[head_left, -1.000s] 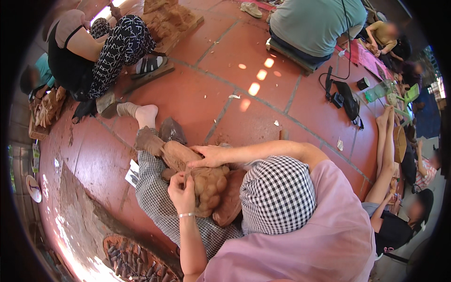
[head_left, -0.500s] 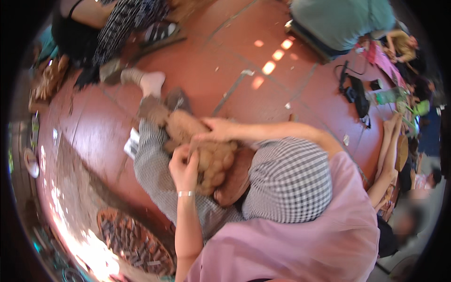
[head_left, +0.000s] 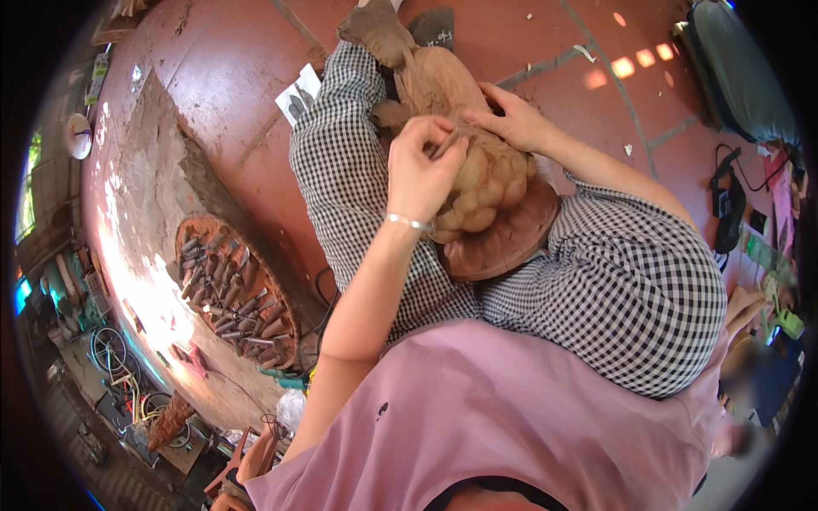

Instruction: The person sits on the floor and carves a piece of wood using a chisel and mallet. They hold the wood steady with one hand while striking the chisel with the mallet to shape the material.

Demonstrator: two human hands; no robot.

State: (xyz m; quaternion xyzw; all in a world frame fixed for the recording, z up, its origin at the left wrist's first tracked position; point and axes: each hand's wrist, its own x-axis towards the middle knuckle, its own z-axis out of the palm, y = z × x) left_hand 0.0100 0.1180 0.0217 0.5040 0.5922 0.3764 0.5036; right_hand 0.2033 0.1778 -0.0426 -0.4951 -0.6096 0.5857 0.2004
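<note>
A brown wood carving (head_left: 490,189) lies across my lap, with a cluster of rounded lumps on its near part and a smoother long part (head_left: 443,78) beyond. My left hand (head_left: 423,166), wearing a silver bracelet, is closed over the lumps in a pinch. Between its thumb and fingers shows a small brown folded piece (head_left: 446,145), perhaps sandpaper, pressed to the carving. From the right, my right hand (head_left: 518,123) grips the carving's far edge, its thumb on top and its other fingers partly hidden.
On the left, a reddish oval tray (head_left: 294,328) of many carving tools sits on a large wooden slab (head_left: 153,179). A white sheet with dark pictures (head_left: 298,94) lies beside my leg. Bags and a black strap (head_left: 727,200) are on the tiled floor at right, near other people.
The view has swung, so the carving and my lap now appear higher and farther right. My left hand has shifted to the upper part of the lumps; both hands stay on the carving.
</note>
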